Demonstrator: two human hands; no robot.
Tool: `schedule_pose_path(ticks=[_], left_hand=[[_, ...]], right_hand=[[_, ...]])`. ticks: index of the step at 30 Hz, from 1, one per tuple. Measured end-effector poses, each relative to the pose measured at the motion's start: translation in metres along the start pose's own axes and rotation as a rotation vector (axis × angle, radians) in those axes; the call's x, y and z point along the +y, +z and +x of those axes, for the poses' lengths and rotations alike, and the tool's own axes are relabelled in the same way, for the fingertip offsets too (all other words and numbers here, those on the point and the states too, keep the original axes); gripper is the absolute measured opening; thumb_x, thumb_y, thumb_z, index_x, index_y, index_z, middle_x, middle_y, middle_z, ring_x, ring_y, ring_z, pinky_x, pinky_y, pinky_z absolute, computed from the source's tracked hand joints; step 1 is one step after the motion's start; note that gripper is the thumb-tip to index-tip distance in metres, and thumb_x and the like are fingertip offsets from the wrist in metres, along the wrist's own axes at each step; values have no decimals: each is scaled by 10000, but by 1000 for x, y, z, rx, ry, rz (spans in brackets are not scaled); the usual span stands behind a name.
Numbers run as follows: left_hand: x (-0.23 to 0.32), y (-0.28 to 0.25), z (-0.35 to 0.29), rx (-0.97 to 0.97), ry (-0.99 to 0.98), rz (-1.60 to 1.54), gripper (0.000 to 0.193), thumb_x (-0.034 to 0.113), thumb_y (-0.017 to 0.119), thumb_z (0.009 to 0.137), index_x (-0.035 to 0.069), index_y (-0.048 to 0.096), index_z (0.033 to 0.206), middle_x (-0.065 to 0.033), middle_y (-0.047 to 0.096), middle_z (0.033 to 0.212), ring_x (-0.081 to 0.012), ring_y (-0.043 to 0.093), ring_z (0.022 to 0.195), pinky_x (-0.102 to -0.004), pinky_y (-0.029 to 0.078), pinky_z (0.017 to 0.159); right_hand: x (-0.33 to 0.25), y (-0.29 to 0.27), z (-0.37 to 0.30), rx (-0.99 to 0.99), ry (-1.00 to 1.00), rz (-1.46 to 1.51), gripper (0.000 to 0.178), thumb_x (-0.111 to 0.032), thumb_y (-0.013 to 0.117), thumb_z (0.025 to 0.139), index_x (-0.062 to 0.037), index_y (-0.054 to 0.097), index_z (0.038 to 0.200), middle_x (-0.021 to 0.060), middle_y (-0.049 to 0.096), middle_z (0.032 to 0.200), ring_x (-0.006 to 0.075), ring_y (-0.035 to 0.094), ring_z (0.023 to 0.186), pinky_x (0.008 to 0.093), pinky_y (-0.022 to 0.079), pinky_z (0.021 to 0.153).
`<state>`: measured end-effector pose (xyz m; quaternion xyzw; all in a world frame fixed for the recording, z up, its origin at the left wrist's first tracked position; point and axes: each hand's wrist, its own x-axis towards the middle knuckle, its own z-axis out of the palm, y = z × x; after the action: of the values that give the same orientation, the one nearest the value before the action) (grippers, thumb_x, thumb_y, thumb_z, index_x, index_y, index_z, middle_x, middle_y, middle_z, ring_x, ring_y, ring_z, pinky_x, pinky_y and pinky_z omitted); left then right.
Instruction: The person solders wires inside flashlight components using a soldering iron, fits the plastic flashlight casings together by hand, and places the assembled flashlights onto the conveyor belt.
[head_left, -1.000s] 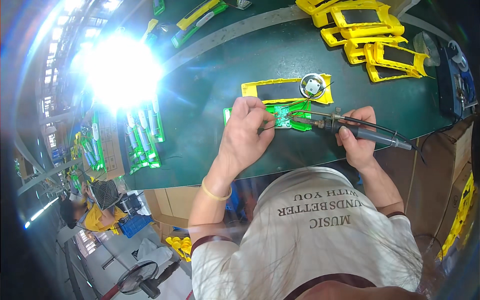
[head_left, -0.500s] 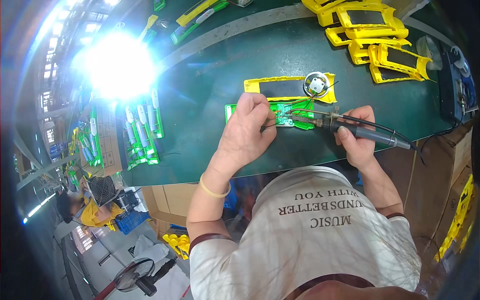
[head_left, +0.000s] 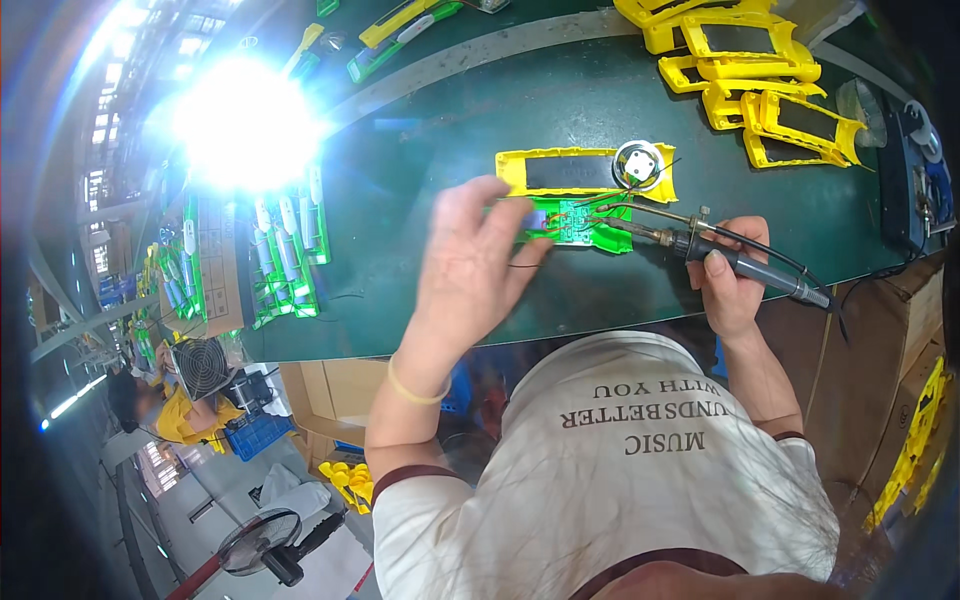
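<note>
My right hand (head_left: 735, 290) grips a soldering iron (head_left: 762, 268) with a thin metal feed tube along it. The iron's tip points left, at the right part of a small green circuit board (head_left: 575, 222); I cannot tell whether it touches. That board sits in a bright green plastic housing (head_left: 613, 238), with thin red and dark wires running from it. Over the housing's left end, my left hand (head_left: 462, 260) is slightly blurred, thumb and fingers apart. Just behind lies a yellow housing (head_left: 508, 168) with a dark panel and a round silver speaker (head_left: 641, 166) at its right end.
Yellow housings (head_left: 740, 65) are piled at the back right, near a blue bench unit (head_left: 905, 180). Green housings with cylindrical cells (head_left: 285, 255) stand at the left under a glaring lamp (head_left: 245, 125). A fan (head_left: 262, 540) and another person (head_left: 190, 415) are at the lower left.
My left hand has loosened from a pinch, its fingers spreading as it moved left. The soldering iron has drawn slightly right, uncovering more of the board.
</note>
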<state>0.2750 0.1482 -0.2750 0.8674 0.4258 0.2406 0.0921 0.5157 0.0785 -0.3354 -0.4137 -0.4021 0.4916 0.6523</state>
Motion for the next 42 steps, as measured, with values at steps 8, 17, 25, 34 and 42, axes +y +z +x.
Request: schedule_pose_path(ticks=[8,17,25,34,42], left_hand=[[20,-19,-9,-188,-387,-349,121,46,684,689,50,597,773,-78,544,738,-236,541,600,-327,455,546],[-9,22,-5,33,233,-138,250,-9,635,586,38,649,832,-45,541,774,-215,526,726,-323,458,634],[-9,19,1,-53,221,-101,221,11,656,595,76,655,806,-30,534,758,-200,531,721,-305,455,586],[-9,15,4,-123,215,-120,240,-8,668,591,95,656,807,-25,527,750,-198,522,702,-301,440,571],[-9,12,8,-150,210,-120,234,-18,662,608,105,653,806,-31,504,730,-204,501,683,-304,434,564]], right_hand=[[1,-4,-2,-56,9,-26,266,-103,598,819,-56,362,933,61,507,766,68,458,544,194,391,484],[1,-2,-2,-39,11,-14,262,-90,589,821,-55,351,927,62,508,752,64,457,549,196,394,491],[3,-5,-2,-115,15,-49,284,-77,601,804,-50,341,914,70,504,767,68,448,581,202,394,514],[6,-3,-2,-116,50,-158,284,-61,611,788,-50,357,914,73,507,817,68,453,625,202,389,546],[-12,-10,18,1,-131,123,302,-278,508,898,-94,359,1085,105,522,846,180,546,603,229,401,487]])
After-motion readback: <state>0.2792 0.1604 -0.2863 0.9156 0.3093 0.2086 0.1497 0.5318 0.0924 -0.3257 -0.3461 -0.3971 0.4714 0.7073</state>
